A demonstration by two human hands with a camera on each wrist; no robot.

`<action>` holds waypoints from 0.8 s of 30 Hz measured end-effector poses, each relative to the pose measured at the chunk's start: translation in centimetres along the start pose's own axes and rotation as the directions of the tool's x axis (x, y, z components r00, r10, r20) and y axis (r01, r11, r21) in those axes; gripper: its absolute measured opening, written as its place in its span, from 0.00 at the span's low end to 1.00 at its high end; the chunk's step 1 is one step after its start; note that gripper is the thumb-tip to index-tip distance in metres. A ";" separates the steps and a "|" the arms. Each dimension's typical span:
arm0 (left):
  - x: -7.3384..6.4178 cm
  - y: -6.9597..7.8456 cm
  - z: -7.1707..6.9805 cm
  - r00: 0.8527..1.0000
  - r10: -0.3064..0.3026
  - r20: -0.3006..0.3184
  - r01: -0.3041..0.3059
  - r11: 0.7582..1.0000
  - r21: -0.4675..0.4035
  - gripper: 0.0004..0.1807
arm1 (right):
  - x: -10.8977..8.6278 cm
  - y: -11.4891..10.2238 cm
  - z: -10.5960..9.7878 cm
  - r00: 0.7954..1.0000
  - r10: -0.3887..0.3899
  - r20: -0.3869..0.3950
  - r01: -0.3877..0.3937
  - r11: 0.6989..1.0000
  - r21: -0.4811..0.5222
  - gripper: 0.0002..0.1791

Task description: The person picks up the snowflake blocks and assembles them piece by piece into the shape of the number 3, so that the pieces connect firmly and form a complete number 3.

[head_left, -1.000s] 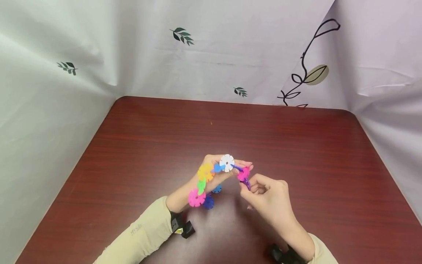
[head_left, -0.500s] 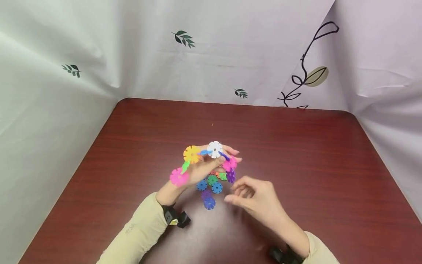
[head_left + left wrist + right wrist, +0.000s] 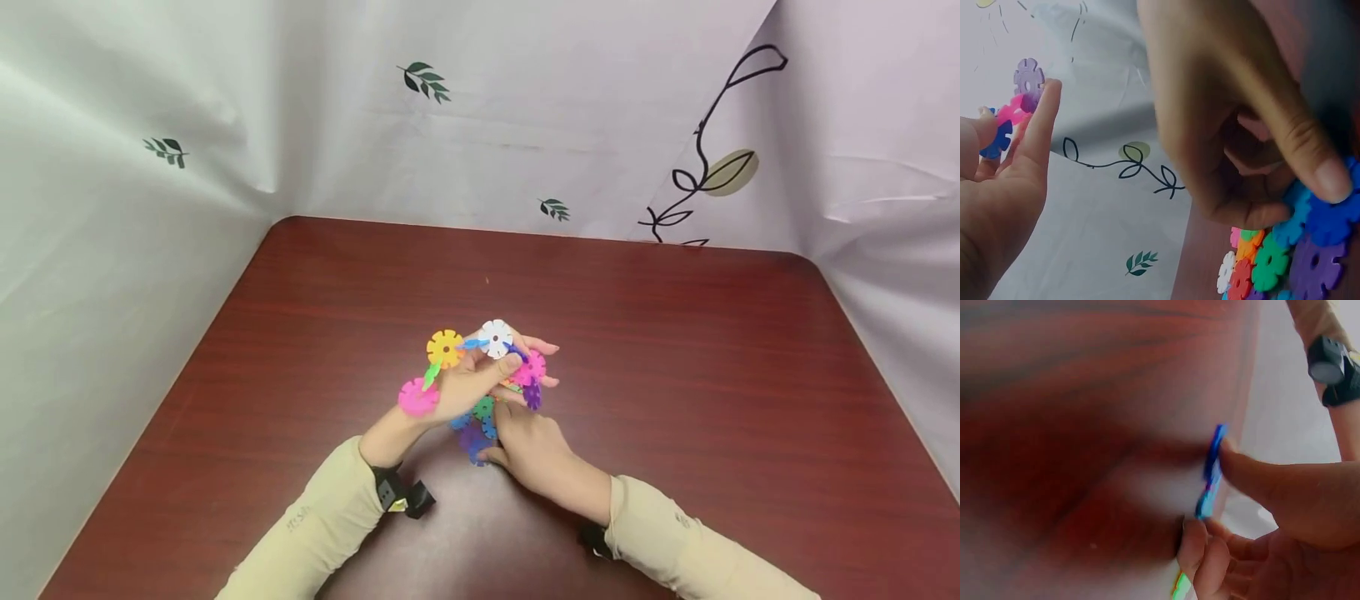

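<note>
Red-brown table (image 3: 697,358) lies beneath everything. The left hand (image 3: 468,387) pinches, thumb against fingers, a chain of slotted discs (image 3: 495,331) raised over it; a slackened thumb might drop it. The right hand (image 3: 536,447) reaches into a pile of discs (image 3: 1270,262), thumb on a blue disc (image 3: 1334,220), fingers curled by a light-blue disc (image 3: 1291,224); whether it grips, I cannot tell. Overlap there could drag neighbours along
</note>
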State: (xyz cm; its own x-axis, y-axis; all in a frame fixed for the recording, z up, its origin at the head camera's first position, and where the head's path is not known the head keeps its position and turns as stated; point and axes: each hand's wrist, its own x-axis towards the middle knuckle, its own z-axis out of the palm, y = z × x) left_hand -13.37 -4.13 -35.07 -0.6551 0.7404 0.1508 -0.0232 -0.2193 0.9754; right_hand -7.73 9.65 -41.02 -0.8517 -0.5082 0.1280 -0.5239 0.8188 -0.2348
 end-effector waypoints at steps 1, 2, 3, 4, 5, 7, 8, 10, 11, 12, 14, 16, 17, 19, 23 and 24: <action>0.0 0.0 0.1 1.000 -0.004 0.003 0.004 1.000 0.002 0.19 | 0.0 0.1 -0.1 1.000 0.013 0.012 -0.013 0.999 0.034 0.25; 0.0 0.1 0.2 1.000 -0.019 0.001 0.019 1.000 0.024 0.19 | 0.0 0.2 -0.1 0.999 0.026 0.024 -0.028 0.997 0.071 0.23; 0.0 0.2 0.4 0.999 -0.036 -0.003 0.036 0.998 0.045 0.19 | 0.0 0.3 -0.2 0.999 0.038 0.037 -0.041 0.993 0.109 0.21; 0.0 0.3 0.5 0.998 -0.055 -0.016 0.056 0.995 0.077 0.20 | 0.0 0.4 -0.3 0.998 0.048 0.047 -0.054 0.988 0.146 0.19; 0.1 0.3 0.6 0.997 -0.067 -0.038 0.071 0.989 0.131 0.20 | -0.1 0.6 -0.3 0.997 0.052 0.048 -0.060 0.982 0.178 0.18; 0.1 0.3 0.7 0.993 -0.081 -0.081 0.098 0.967 0.234 0.21 | -0.4 0.6 -0.3 0.997 0.070 0.038 -0.077 0.970 0.229 0.24; 0.1 0.3 0.8 0.992 -0.073 -0.099 0.095 0.966 0.240 0.21 | -0.5 0.6 -0.2 0.997 0.076 0.031 -0.081 0.969 0.233 0.27; 0.2 0.2 0.9 0.992 0.003 -0.122 0.024 0.976 0.219 0.22 | -0.7 0.6 0.0 0.997 0.076 0.020 -0.079 0.972 0.222 0.33; 0.2 0.2 1.0 0.991 0.059 -0.118 -0.034 0.978 0.206 0.23 | -0.8 0.6 0.0 0.997 0.077 0.020 -0.079 0.971 0.225 0.33; 0.2 0.2 1.1 0.988 0.107 -0.108 -0.088 0.982 0.169 0.25 | -0.8 0.6 0.0 0.997 0.074 0.022 -0.077 0.971 0.228 0.33; 0.4 0.0 1.1 0.977 0.202 -0.066 -0.194 0.975 0.110 0.28 | -0.9 0.9 0.0 0.998 0.051 0.022 -0.054 0.970 0.239 0.26; 0.5 0.1 1.0 0.973 0.229 -0.022 -0.226 0.968 0.108 0.27 | -1.0 1.3 -0.1 0.999 0.041 0.022 -0.045 0.958 0.282 0.25; 0.5 0.1 0.9 0.974 0.226 -0.001 -0.225 0.967 0.118 0.25 | -1.0 1.5 -0.2 0.999 0.037 0.016 -0.040 0.952 0.303 0.26; 0.6 0.0 0.7 0.978 0.203 0.041 -0.207 0.966 0.156 0.20 | -0.8 1.7 -0.2 1.000 0.031 -0.006 -0.027 0.939 0.344 0.34; 0.6 0.2 0.4 0.984 0.149 0.097 -0.166 0.964 0.206 0.11 | 0.3 1.3 -0.3 0.999 0.028 -0.038 -0.015 0.952 0.306 0.48; 0.6 0.2 0.4 0.983 0.144 0.111 -0.164 0.966 0.200 0.10 | 0.6 1.1 -0.3 0.999 0.026 -0.036 -0.017 0.969 0.247 0.49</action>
State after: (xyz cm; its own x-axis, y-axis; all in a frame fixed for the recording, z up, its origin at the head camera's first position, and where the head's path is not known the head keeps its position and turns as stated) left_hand -13.50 -3.49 -34.77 -0.5633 0.7672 0.3067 0.2357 -0.2065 0.9496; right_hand -8.80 10.34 -40.90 -0.8651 -0.4767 0.1559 -0.4898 0.7360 -0.4674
